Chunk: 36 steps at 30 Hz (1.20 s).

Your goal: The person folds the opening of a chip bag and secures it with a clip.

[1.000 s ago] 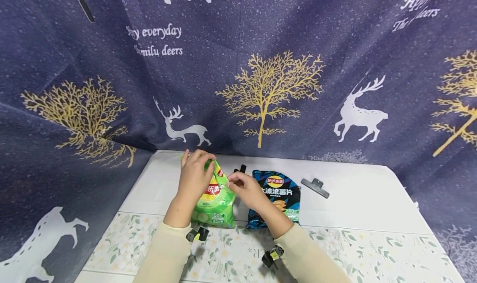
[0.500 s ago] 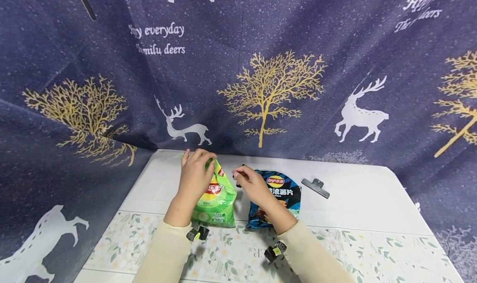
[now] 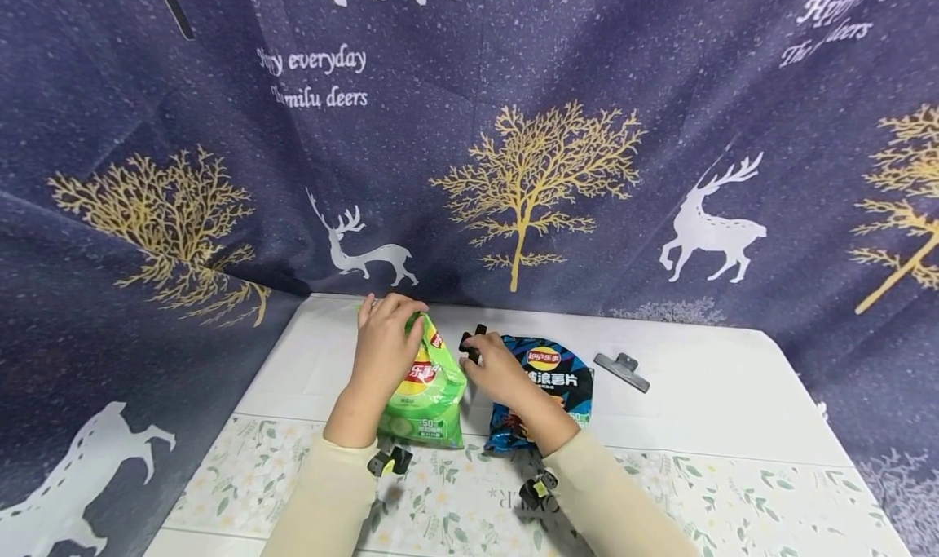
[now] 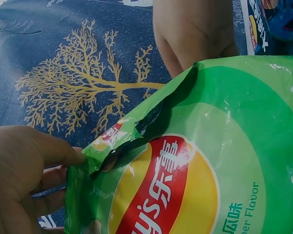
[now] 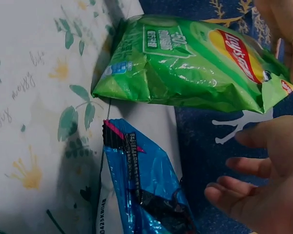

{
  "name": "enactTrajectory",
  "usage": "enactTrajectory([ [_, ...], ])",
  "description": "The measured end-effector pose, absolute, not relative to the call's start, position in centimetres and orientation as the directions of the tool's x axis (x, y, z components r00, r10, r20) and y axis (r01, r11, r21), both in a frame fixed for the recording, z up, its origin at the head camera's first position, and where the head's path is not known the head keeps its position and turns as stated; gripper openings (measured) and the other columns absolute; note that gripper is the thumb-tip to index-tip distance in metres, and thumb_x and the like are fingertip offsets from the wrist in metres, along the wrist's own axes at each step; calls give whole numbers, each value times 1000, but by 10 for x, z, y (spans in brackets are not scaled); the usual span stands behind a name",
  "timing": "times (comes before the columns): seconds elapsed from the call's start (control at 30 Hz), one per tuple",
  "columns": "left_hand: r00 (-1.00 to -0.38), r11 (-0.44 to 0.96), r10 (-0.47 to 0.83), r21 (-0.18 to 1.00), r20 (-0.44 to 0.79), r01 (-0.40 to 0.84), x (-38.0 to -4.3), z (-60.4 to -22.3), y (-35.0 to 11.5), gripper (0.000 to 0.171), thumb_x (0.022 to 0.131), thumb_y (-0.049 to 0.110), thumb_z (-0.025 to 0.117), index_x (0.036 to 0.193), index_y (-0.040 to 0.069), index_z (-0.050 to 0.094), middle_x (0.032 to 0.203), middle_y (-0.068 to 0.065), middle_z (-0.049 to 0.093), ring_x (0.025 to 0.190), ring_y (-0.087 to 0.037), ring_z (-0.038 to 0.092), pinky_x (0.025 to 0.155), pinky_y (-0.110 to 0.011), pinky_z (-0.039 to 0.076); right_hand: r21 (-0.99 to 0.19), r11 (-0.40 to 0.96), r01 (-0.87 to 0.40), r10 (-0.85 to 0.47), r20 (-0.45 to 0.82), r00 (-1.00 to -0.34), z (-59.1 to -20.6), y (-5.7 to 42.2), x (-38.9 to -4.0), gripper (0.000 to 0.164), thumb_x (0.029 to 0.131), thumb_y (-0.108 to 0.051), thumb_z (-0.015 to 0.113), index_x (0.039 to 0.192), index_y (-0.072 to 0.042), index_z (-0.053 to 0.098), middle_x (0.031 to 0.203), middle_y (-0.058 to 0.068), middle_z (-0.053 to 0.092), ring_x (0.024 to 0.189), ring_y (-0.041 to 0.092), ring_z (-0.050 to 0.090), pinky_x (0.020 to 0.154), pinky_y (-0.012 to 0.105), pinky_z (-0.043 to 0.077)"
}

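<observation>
A green bag of potato chips point(image 3: 421, 402) stands on the table, its top edge bent over as a flap point(image 4: 136, 126). My left hand point(image 3: 385, 341) pinches the bag's upper left corner between thumb and fingers. To the right of the bag, my right hand point(image 3: 499, 369) reaches to a black clip point(image 3: 480, 329), partly hidden behind the fingertips. In the right wrist view the right hand's fingers point(image 5: 224, 192) are spread from the thumb, with nothing seen between them. Under the right forearm lies a dark blue chip bag point(image 3: 561, 382).
A grey clip point(image 3: 622, 371) lies on the white table point(image 3: 704, 402) to the right of the blue bag. A floral cloth strip point(image 3: 697, 492) covers the front of the table. Behind it hangs a dark blue curtain point(image 3: 411, 157) with deer and trees.
My right hand has left the green bag's right edge and moved right to the black clip, its fingers lowering there. The left hand keeps its pinch on the bag.
</observation>
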<state>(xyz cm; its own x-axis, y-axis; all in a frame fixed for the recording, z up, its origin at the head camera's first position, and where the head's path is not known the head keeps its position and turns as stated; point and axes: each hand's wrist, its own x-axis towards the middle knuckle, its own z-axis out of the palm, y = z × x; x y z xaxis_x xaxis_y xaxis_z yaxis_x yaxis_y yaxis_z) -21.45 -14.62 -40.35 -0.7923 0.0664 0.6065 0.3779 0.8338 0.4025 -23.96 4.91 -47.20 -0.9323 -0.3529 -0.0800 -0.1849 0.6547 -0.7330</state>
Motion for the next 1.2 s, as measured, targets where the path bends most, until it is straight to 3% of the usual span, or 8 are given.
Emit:
enactTrajectory([
  [0.23,-788,833,68,400,612,383,-213,-403,-147,14,92,8,71,105,9,77,104,-8,70,105,-31,66,119,-59,27,-675,706,-215,-401,-131,-907,-473,44,-242,39,108,-24,46,144,-8,52,145,21,43,115,33,58,88,46,49],
  [0.5,-786,829,69,403,614,387,-212,-405,-147,15,92,7,70,105,9,77,104,-8,69,105,-32,65,119,-59,27,-610,768,-195,-391,-205,-897,-477,40,-246,47,108,-33,48,148,-9,49,153,19,38,120,36,60,94,48,52],
  [0.77,-781,827,66,404,621,391,-213,-406,-147,15,92,7,70,105,8,77,103,-8,69,105,-31,66,119,-59,27,-526,807,-267,-416,-186,-890,-486,33,-252,48,108,-25,49,150,-3,45,156,25,35,104,31,66,80,40,54],
  [0.97,-782,823,66,409,620,394,-213,-406,-147,14,92,7,70,105,8,77,103,-8,69,105,-31,66,119,-58,27,-483,834,-266,-402,-202,-893,-491,30,-253,57,104,-27,56,153,-2,40,157,29,33,129,40,57,95,46,54],
  [1.2,-778,821,65,409,625,398,-212,-406,-147,14,92,7,70,104,8,77,104,-8,70,105,-31,66,118,-61,29,-425,866,-265,-384,-225,-895,-494,27,-254,65,98,-25,65,154,-4,40,158,29,34,139,42,48,105,50,50],
])
